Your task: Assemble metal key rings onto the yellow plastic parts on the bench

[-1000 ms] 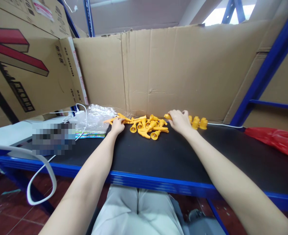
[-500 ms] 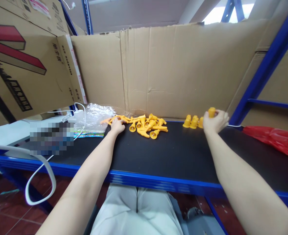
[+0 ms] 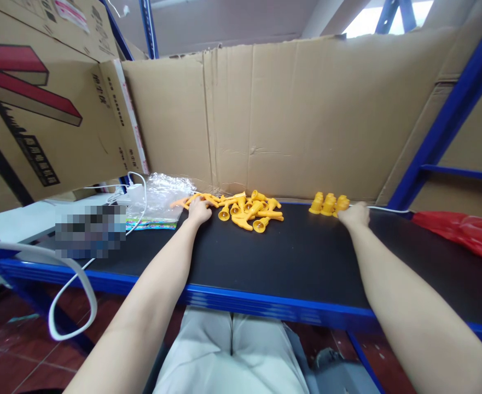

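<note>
My left hand (image 3: 200,210) rests at the left end of a loose pile of yellow-orange plastic pieces (image 3: 254,209), its fingers bent around a piece there; the fingertips are partly hidden. Some pieces in the pile have flared, bell-like ends with a small metal part inside; others look long and branched. Farther right, several yellow flared pieces (image 3: 328,204) stand upright in short rows, wide end down. My right hand (image 3: 354,215) is low at the right end of these rows, close against the last ones. Its fingers are hidden behind the hand, so I cannot see what they hold.
A tall cardboard sheet (image 3: 306,120) stands along the back of the black tabletop (image 3: 282,257). Clear plastic wrap (image 3: 162,191) and a white cable lie left, beside a large carton (image 3: 72,126). A red plastic bag (image 3: 458,230) lies right, near a blue post (image 3: 446,109).
My right hand, which held up a yellow flared piece, has lowered to the table beside the upright rows. That piece no longer shows above the hand. My left hand stays at the pile.
</note>
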A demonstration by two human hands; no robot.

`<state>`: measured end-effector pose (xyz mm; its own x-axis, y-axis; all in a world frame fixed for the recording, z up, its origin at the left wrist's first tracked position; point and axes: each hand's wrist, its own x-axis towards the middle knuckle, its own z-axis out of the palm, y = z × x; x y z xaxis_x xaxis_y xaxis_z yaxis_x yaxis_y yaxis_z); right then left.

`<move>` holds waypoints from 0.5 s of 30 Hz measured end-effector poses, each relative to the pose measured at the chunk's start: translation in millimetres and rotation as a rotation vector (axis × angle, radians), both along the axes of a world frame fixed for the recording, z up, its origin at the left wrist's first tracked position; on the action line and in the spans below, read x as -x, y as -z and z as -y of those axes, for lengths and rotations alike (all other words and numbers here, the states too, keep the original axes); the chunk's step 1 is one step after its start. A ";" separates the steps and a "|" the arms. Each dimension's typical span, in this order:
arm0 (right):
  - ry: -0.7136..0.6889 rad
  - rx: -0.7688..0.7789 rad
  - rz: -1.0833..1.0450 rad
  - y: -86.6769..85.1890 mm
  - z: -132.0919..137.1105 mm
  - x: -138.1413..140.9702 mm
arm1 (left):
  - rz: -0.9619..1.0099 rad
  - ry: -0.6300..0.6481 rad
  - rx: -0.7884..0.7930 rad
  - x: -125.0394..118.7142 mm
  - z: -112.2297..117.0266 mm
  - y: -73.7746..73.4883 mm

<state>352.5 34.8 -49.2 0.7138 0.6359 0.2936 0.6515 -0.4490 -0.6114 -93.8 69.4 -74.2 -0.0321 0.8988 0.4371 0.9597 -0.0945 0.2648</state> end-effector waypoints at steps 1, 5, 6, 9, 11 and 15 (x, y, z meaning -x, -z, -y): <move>-0.004 -0.005 0.017 -3.3 1.3 3.2 | 0.001 -0.001 -0.002 -0.4 0.4 -0.5; -0.046 -0.084 0.178 -23.5 6.0 22.9 | 0.030 -0.008 -0.021 -2.2 2.3 -3.2; -0.081 -0.105 0.223 -29.1 6.4 30.2 | 0.040 -0.017 -0.032 -2.7 2.7 -3.7; -0.273 -0.106 0.338 -39.8 5.1 58.7 | 0.060 -0.037 -0.046 -4.2 3.6 -4.9; -0.510 -0.106 0.458 -39.0 4.2 82.1 | 0.057 -0.036 -0.043 -5.5 4.4 -5.7; -1.012 -0.024 0.623 -22.8 7.4 126.1 | 0.058 -0.052 -0.074 -10.0 8.3 -11.0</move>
